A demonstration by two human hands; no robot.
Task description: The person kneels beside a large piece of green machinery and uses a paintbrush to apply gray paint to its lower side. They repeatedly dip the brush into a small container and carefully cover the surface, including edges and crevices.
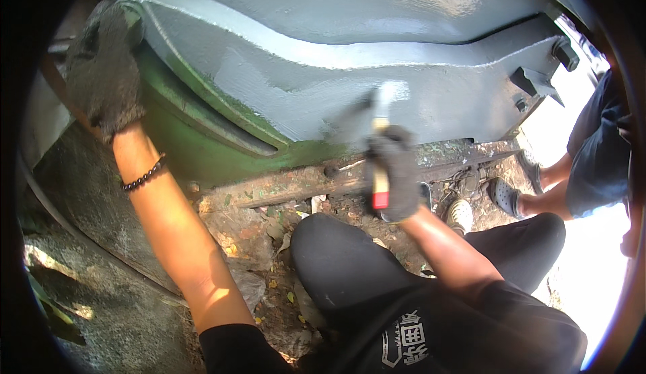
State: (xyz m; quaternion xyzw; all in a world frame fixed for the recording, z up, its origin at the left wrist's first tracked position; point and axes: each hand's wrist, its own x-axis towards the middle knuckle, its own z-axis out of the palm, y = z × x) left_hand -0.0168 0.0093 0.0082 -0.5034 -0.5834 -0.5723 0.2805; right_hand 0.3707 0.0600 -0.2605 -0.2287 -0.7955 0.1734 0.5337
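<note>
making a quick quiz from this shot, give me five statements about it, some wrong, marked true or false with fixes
1. The left hand and the right hand both wear dark gloves. True.
2. The right hand grips a paintbrush. True.
3. A dark beaded bracelet circles the left forearm. True.
4. Only grey shows on the metal. False: green paint also shows at the lower left of the metal part.
5. Another person stands at the picture's left edge. False: the other person's legs are at the right.
</note>
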